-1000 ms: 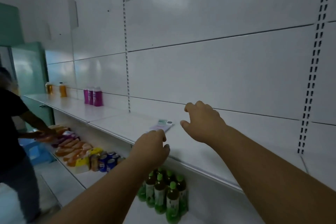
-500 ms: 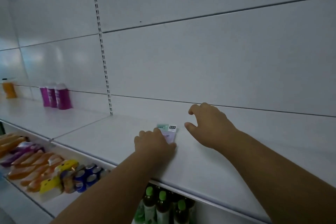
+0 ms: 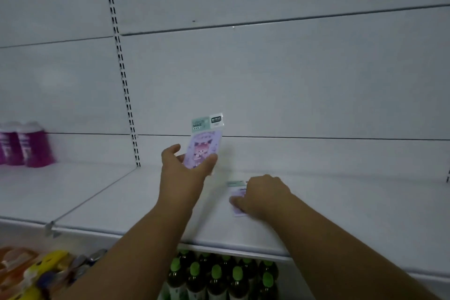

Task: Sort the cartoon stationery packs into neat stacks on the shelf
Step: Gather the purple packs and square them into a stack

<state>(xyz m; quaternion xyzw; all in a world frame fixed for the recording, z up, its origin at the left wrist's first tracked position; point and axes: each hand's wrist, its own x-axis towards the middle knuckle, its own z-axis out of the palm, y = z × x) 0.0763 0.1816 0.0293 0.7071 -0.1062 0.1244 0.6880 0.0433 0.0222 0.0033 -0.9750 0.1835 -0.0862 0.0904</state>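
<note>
In the middle of the frame the left hand [image 3: 185, 165] holds a cartoon stationery pack [image 3: 203, 146] upright above the white shelf [image 3: 102, 190], its grip narrow, thumb on the right edge and fingers behind the left edge. The pack shows a pink-haired cartoon figure on a lilac card, with a green and white header tag at its top against the back panel [image 3: 292, 80]. Half a second ago this hand lay knuckles-up over a pack lying flat on the shelf; now the pack is lifted clear of the surface and faces the camera.

To the lower right of it, the right hand [image 3: 263, 196] presses down on a second pack [image 3: 237, 198] that lies flat on the shelf, fingers curled over its lilac card while the green header strip shows just beyond the fingertips. Earlier this hand hovered spread beside the single visible pack; whether its grip now pinches the second pack or merely rests on it cannot be told through the blur.

At the left edge stand purple bottles [image 3: 26, 145], nearer the frame's side than before. Below the shelf, green-capped bottles [image 3: 219, 277] sit at bottom centre and snack packets [image 3: 31, 273] at lower left.
</note>
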